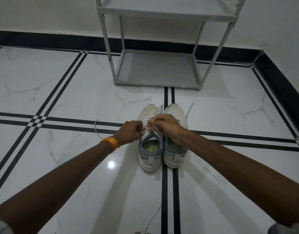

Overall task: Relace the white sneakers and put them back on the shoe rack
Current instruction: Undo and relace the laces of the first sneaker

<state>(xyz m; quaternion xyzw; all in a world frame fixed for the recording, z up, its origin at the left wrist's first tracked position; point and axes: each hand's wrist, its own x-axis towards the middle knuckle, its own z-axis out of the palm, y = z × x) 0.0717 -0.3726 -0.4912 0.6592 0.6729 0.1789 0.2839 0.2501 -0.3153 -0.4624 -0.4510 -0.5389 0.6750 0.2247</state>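
Fingers of both hands pinching white lace over left sneaker, white sneakers side by side, grey heels toward viewer, toes pointing at shoe rack

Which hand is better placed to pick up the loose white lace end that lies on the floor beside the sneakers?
The left hand. The loose white lace end trails on the marble floor on its side, beyond the orange wristband. The right hand sits over the left white sneaker and would have to cross over.

No text can be read; a small white sticker on the shoe rack rail bears a mark, perhaps numerals, too blurred.
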